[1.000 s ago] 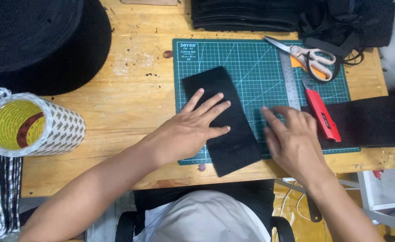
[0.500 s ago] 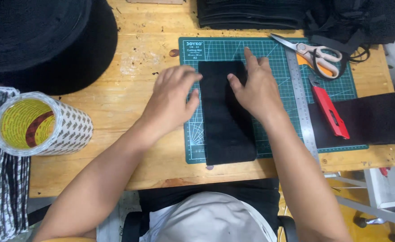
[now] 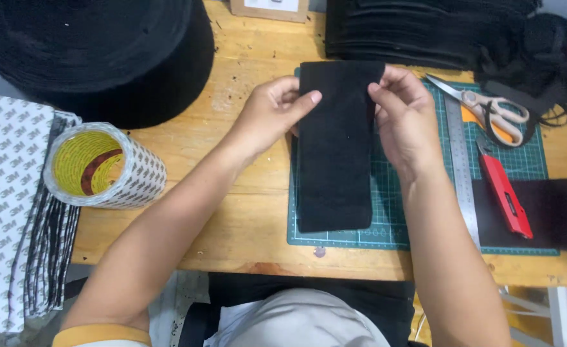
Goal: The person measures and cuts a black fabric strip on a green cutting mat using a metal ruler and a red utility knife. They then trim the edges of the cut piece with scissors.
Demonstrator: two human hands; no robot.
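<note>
We are looking down at a wooden table (image 3: 232, 238) where a green cutting mat (image 3: 412, 218) is lying in front of us. Both of our hands are holding one black fabric strip (image 3: 335, 154) by its top corners. The strip is running lengthwise from twelve o'clock toward six o'clock, its lower part lying over the left portion of the mat and its upper end reaching past the mat's far edge.

Our left hand (image 3: 272, 112) is pinching the strip's upper left corner, thumb lying on top of the fabric and the other fingers curling behind it. Our right hand (image 3: 404, 119) is gripping the upper right corner in the same way, thumb on the front face, fingers tucked under. Both hands are closing on the fabric rather than spreading flat.

At three o'clock from the strip, a steel ruler (image 3: 461, 173) is lying along the mat, and just beyond it a red utility knife (image 3: 503, 193) is resting partly on another dark fabric piece (image 3: 553, 212). At about two o'clock, scissors (image 3: 489, 112) with pale and orange handles are lying on the mat.

At nine o'clock, a roll of tape (image 3: 103, 167) with a yellow core is standing on the table, beside a stack of patterned sheets (image 3: 13, 193). At eleven o'clock a large black roll (image 3: 97, 51) is sitting, and at one o'clock a pile of black fabric (image 3: 438, 32) is stacked.
</note>
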